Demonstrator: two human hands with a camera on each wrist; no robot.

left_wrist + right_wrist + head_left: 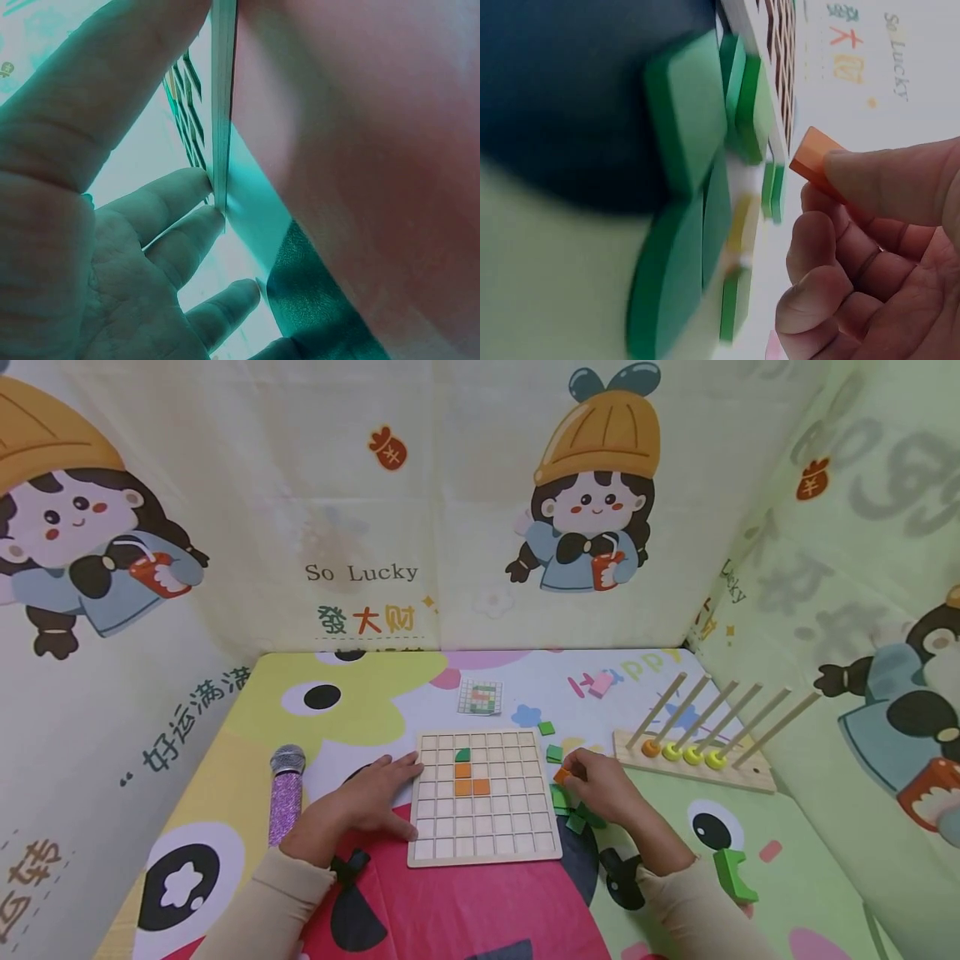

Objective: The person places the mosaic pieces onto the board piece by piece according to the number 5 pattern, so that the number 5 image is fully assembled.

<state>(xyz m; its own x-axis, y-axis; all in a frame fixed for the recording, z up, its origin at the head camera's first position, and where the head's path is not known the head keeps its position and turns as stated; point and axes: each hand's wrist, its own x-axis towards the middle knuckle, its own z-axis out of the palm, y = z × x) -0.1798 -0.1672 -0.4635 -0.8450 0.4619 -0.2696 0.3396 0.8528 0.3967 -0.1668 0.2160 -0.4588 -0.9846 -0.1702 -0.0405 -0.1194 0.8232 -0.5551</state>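
A square wooden grid board [517, 835] lies in the middle of the table, with one green tile [462, 755] and several orange tiles [462, 770] set in its cells. My left hand [375, 797] rests along the board's left side, fingers spread and extended, thumb by the lower left edge. In the left wrist view, fingertips [196, 180] meet the board's edge. Between thumb and index finger, my right hand [603, 785] pinches an orange tile [816, 156] just right of the board. Loose green tiles [690, 112] lie on the table below that hand.
A wooden rack with upright pegs [697, 768] and rings stands at the right. Behind the board lies a small pattern card [480, 697]. A glittery microphone [286, 793] lies left, a pink block [601, 684] at the back, a green block [733, 875] at the front right.
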